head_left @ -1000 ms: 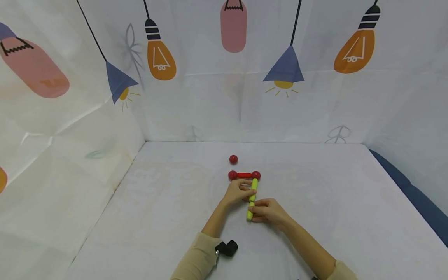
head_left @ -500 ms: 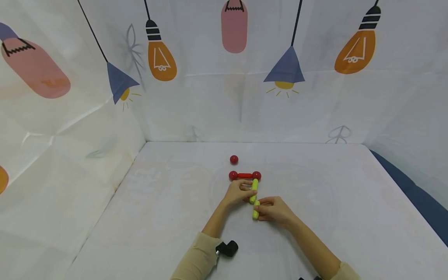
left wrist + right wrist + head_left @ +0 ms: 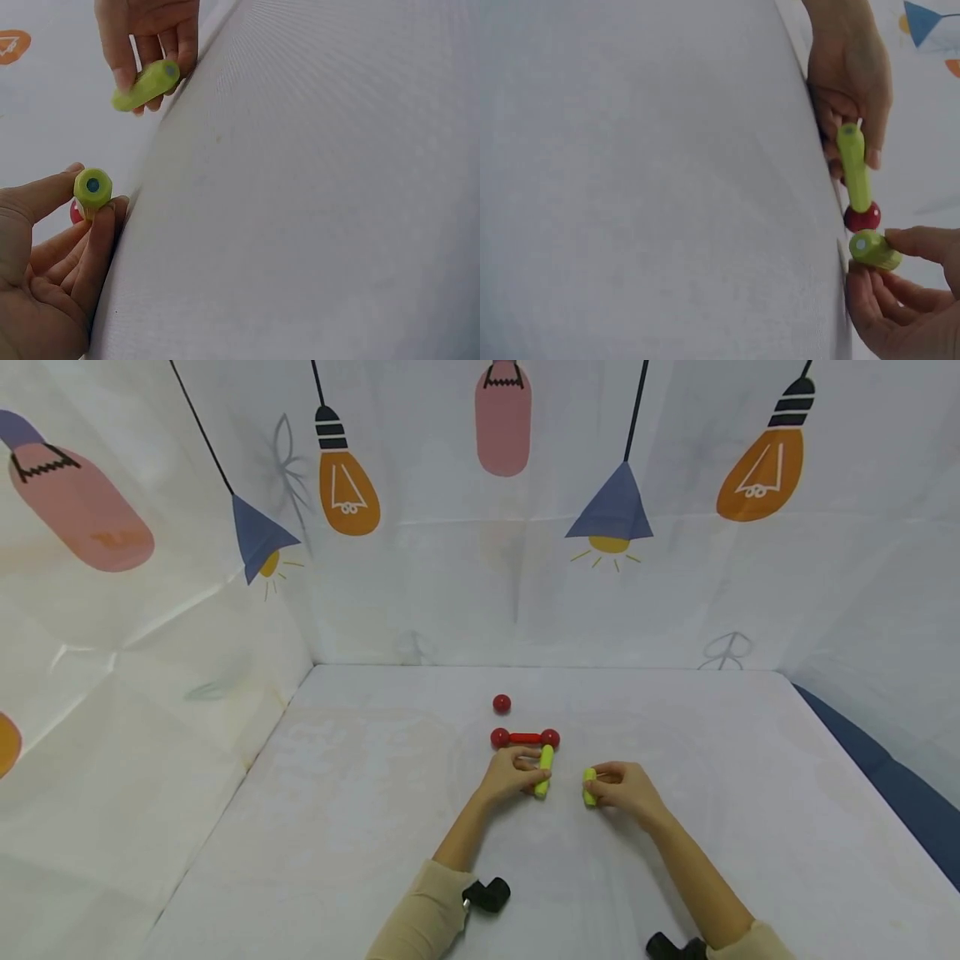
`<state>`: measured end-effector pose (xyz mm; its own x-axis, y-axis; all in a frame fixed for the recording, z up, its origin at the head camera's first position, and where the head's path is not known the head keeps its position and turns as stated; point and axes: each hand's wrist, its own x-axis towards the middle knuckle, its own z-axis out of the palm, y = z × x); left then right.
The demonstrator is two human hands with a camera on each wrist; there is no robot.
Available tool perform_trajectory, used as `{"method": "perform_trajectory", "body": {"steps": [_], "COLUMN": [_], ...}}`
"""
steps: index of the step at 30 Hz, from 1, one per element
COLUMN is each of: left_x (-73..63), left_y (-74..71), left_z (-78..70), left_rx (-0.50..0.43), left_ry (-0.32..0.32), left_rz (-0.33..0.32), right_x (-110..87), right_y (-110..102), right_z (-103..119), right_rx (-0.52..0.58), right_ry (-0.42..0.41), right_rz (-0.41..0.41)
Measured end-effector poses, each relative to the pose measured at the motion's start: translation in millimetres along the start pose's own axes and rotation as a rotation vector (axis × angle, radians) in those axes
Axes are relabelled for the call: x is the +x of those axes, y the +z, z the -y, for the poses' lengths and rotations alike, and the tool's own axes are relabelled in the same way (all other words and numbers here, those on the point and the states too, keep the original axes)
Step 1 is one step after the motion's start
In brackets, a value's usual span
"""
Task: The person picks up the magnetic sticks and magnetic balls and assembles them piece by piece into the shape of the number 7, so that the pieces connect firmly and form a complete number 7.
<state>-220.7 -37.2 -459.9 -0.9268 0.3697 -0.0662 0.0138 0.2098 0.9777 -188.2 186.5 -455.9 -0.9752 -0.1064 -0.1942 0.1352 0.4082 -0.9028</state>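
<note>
My left hand (image 3: 508,774) pinches a yellow-green magnetic stick (image 3: 547,758) between thumb and fingers. The stick's far end meets a red ball (image 3: 550,738), also visible in the right wrist view. That ball sits at the right end of a red stick (image 3: 524,738), with another red ball (image 3: 500,738) at its left end. To the right, my right hand (image 3: 628,791) pinches a second yellow-green stick (image 3: 589,787), apart from the first. In the left wrist view, a dark round spot marks the near end of the left-hand stick (image 3: 92,187).
A single red ball (image 3: 502,703) lies behind the red stick on the white table (image 3: 375,827). White sheets with printed lamps (image 3: 350,493) rise behind and at the left. Black wrist devices (image 3: 487,894) show near both sleeves.
The right hand has pulled its yellow-green stick away from the left-hand one, moving right and slightly farther back. The left hand stays in place with its stick at the red ball.
</note>
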Motion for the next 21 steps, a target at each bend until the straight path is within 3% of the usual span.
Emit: {"method": "perform_trajectory", "body": {"steps": [2, 9, 14, 21], "left_x": [-6.4, 6.4, 14.8, 13.6], "left_y": [-0.7, 1.0, 3.1, 3.8], "left_z": [-10.1, 10.8, 25.2, 24.3], "left_rx": [-0.010, -0.023, -0.015, -0.015], "left_ry": [-0.001, 0.004, -0.006, -0.011], "left_rz": [0.012, 0.004, -0.012, -0.023], "right_x": [1.8, 6.3, 10.0, 11.6], "right_y": [-6.2, -17.0, -16.9, -15.2], "right_z": [-1.9, -6.2, -9.2, -9.3], "right_rx": [-0.057, -0.195, -0.293, -0.388], "right_ry": [-0.013, -0.040, -0.115, -0.170], "right_rz": [-0.047, -0.136, -0.126, -0.094]}}
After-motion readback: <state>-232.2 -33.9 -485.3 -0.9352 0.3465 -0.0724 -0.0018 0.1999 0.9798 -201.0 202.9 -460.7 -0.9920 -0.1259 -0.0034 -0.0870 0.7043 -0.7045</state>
